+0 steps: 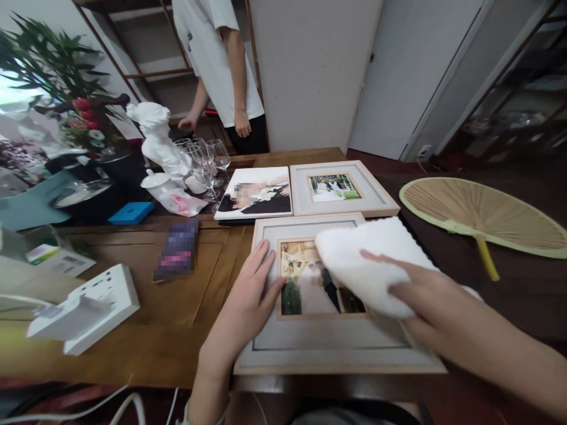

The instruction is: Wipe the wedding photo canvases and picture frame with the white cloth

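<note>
My left hand (248, 295) lies flat, fingers spread, on the large picture frame (328, 348); my right hand (416, 301) presses a white cloth (358, 260) onto its glass.

Frame (310, 348): large, pale wood border, grey-white mat, colour photo in centre; lies flat at near table edge, w/ long side toward viewer. Cloth (363, 260): white, soft, folded/bunched; rests on frame's right half, covering photo's upper right corner & part of mat.

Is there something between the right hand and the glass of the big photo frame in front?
Yes. A folded white cloth lies under the right hand, which presses it onto the frame. The left hand rests bare on the frame's left side.
</note>
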A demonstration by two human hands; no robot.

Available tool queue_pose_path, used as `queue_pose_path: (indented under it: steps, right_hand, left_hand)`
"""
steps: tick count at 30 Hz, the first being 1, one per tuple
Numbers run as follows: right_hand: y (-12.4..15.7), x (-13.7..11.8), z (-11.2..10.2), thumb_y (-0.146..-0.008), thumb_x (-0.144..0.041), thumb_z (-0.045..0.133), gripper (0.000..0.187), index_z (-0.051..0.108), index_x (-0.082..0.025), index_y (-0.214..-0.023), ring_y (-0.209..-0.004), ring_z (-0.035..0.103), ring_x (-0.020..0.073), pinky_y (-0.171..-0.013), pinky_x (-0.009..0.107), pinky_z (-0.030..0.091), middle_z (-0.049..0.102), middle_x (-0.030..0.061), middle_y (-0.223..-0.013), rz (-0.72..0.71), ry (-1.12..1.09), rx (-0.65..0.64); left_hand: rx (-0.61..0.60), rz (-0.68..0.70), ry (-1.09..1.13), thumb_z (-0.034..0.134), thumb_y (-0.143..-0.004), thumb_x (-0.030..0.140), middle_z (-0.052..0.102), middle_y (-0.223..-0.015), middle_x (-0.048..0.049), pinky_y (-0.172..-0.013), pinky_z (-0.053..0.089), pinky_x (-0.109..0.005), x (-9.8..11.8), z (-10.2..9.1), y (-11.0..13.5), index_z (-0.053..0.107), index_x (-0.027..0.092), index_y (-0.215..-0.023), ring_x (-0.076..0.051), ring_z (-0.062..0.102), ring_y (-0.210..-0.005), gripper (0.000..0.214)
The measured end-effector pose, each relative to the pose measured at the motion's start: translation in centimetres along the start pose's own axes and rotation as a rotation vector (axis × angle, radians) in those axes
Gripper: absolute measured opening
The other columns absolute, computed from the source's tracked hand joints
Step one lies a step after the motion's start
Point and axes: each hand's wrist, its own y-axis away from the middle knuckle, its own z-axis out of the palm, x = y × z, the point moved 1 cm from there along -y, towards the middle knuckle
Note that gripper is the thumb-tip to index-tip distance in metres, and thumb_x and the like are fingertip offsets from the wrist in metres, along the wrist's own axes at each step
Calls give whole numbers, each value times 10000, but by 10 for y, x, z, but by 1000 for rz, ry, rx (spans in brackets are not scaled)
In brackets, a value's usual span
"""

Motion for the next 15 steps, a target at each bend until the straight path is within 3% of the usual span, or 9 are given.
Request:
queue_pose_path:
  steps: [4, 8, 11, 15]
  right_hand:
    - [-64, 17, 18, -621, -42, 459, 318, 667, -85, -857, -1185, 435, 343, -952, 453, 390, 472, 227, -1286, -6, 164, 67]
    - [-98, 24, 29, -603, -17, 495, 386, 655, -72, -950, -1200, 411, 340, -1015, 457, 310, 518, 184, -1255, -102, 266, 67]
    - [-97, 19, 31, -592, -1, 496, 388, 663, -75, -934, -1192, 409, 363, -994, 483, 328, 502, 179, -1274, -145, 299, 20]
    - [-64, 0, 30, -549, 28, 485, 390, 684, -96, -860, -1205, 396, 366, -1005, 502, 314, 499, 173, -1281, -170, 241, -52]
  left_hand:
    - [-34, -22, 6, 478, -859, 346, 247, -1475, -96, -1105, 219, -436, 2, -3, 2, 362, 183, -1334, -240, 199, -1359, 515]
    - [-37, 0, 4, 425, -888, 310, 272, -1466, -97, -1111, 219, -417, 1, -3, 2, 374, 155, -1325, -211, 200, -1361, 467]
    - [-25, 11, -5, 392, -901, 265, 300, -1454, -98, -1109, 230, -411, -2, 0, 1, 386, 146, -1321, -205, 211, -1358, 437]
    - [-20, 8, -34, 348, -908, 222, 347, -1428, -112, -1112, 227, -407, -7, 4, -1, 407, 115, -1311, -198, 229, -1352, 421]
